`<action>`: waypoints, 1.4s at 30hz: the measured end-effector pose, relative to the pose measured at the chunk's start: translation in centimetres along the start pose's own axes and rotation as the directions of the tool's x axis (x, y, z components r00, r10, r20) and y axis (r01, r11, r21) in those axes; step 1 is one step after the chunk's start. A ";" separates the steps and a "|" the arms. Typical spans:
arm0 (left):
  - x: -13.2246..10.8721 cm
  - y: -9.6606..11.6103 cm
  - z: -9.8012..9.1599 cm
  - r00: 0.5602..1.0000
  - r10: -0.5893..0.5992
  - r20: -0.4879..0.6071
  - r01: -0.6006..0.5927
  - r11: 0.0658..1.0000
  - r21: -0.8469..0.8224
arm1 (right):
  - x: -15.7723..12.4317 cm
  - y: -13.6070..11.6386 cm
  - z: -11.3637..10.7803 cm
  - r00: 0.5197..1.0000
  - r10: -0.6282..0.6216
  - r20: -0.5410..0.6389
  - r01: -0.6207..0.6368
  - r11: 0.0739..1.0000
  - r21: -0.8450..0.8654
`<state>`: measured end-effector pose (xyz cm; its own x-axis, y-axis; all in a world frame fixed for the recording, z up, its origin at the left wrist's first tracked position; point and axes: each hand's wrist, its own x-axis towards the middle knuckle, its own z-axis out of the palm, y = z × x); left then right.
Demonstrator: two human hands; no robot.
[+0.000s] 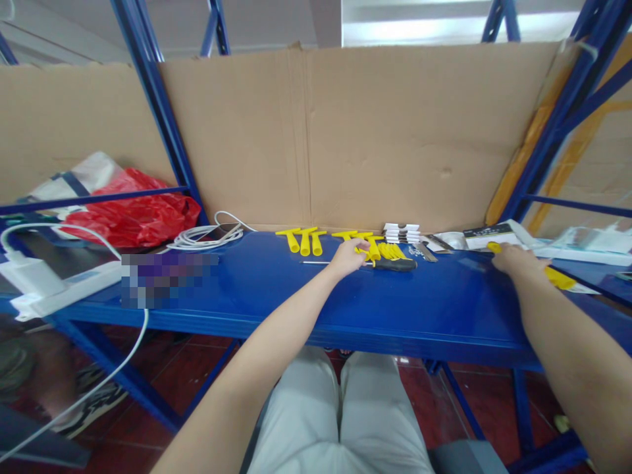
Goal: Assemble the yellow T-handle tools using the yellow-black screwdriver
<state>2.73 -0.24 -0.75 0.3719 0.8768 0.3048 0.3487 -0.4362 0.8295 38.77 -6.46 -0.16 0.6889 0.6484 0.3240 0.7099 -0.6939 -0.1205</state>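
The fingers of the left hand (pixel 348 259) bend beside a yellow T-shaped handle (pixel 374 250) on the counter (pixel 266 289), those of the right hand (pixel 517 259) at a yellow piece (pixel 494 247), gripping or not I cannot tell, the handle seeming light, stiff and smooth, best held round its stem.

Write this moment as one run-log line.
left hand: at yellow T-shaped handles | right hand: at yellow piece | screwdriver: lying on blue shelf
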 end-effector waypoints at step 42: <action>0.9 -2.6 -1.8 0.991 -0.125 -0.049 0.127 0.754 0.645 | -9.9 -17.2 -2.0 0.602 -0.792 -0.101 0.770 0.542 0.336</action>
<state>0.58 2.02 -1.80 0.2831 0.9332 0.2212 0.8647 -0.3481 0.3620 19.46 -1.60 0.55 -0.1625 0.9083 0.3854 0.9647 0.2283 -0.1314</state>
